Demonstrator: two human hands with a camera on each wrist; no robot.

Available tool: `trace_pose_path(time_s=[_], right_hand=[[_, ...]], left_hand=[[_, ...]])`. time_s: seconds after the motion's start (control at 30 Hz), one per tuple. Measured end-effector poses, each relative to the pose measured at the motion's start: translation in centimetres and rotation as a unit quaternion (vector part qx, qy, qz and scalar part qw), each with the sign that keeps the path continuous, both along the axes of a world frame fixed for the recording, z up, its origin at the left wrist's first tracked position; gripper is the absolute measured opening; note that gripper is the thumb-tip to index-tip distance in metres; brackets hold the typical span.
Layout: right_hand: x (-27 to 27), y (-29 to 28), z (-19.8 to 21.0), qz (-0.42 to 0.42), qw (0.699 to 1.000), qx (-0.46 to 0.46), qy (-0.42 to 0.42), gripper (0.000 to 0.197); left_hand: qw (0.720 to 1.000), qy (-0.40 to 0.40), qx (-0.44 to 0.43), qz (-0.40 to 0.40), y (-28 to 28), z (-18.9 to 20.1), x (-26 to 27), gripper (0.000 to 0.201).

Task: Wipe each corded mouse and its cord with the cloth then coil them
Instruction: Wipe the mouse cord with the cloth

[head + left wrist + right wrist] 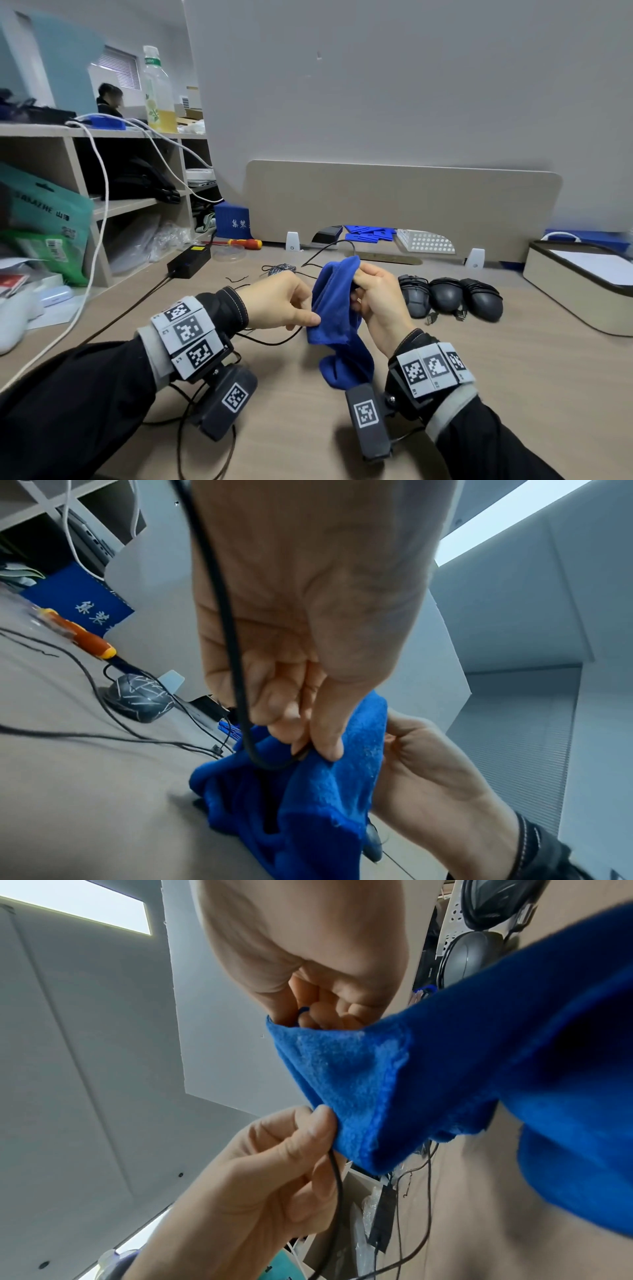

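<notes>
A blue cloth point(337, 308) hangs above the desk between my hands. My right hand point(371, 291) grips its upper part, fingers curled into the fabric point(342, 1056). My left hand point(291, 305) pinches a thin black cord point(232, 642) right at the cloth's edge point(318, 750). That cord runs across the desk to a dark patterned mouse point(281, 269) lying behind the hands, also seen in the left wrist view as the mouse point(140, 699). Three dark mice with coiled cords point(448, 296) sit in a row to the right.
A black power adapter point(189, 260) and a red and yellow screwdriver point(245, 243) lie at the back left. Shelves point(102, 205) stand on the left, a beige tray point(579, 284) on the right, a low beige divider point(404, 205) behind. Loose black cords cross the desk.
</notes>
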State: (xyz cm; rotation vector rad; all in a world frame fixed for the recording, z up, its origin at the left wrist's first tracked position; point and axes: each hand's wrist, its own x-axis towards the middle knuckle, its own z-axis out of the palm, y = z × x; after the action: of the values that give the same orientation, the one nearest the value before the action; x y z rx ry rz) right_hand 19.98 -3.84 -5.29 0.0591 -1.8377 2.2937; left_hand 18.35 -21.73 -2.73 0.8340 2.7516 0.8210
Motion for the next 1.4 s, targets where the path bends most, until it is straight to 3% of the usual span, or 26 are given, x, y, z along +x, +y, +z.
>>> trace_pose_path(time_s=[0.27,0.43,0.57,0.6,0.73,0.87,1.1,1.3,1.4], right_hand=[[0.4,-0.3,0.5,0.034,0.998,-0.015,0.042,0.027],[0.4,0.9,1.5,0.007,0.996,-0.082,0.046,0.03],[0.5,0.1,1.1,0.024,0.997,-0.062,0.039,0.034],[0.5,-0.2,1.0,0.032,0.997,-0.053,0.041,0.033],[1.0,-0.3,1.3,0.044,0.997,-0.04,0.057,0.024],[1.3,-0.4,1.2,0.051,0.997,-0.036,0.048,0.02],[1.4,-0.1,1.5,0.017,0.996,-0.06,0.059,0.023],[1.3,1.5,2.6,-0.013,0.983,-0.169,0.067,0.04],[1.0,1.7,2.6,-0.011,0.982,-0.174,0.072,0.031]], left_hand=[[0.998,0.011,-0.009,-0.053,-0.8,0.7,0.3,0.031],[0.993,-0.013,-0.107,-0.048,-2.0,0.0,0.4,0.031],[0.986,0.01,-0.168,-0.005,-2.3,-0.3,-0.5,0.026],[0.99,0.009,-0.142,-0.001,-2.0,-0.5,-0.7,0.022],[0.994,-0.023,0.109,0.011,0.3,0.0,-0.4,0.018],[0.984,-0.002,0.176,0.018,2.2,1.1,0.0,0.026],[0.994,0.074,0.085,-0.013,1.0,0.1,0.0,0.025],[0.998,0.052,-0.014,-0.018,-0.7,0.3,0.6,0.027],[0.999,0.03,-0.004,-0.01,-0.6,0.8,0.7,0.025]])
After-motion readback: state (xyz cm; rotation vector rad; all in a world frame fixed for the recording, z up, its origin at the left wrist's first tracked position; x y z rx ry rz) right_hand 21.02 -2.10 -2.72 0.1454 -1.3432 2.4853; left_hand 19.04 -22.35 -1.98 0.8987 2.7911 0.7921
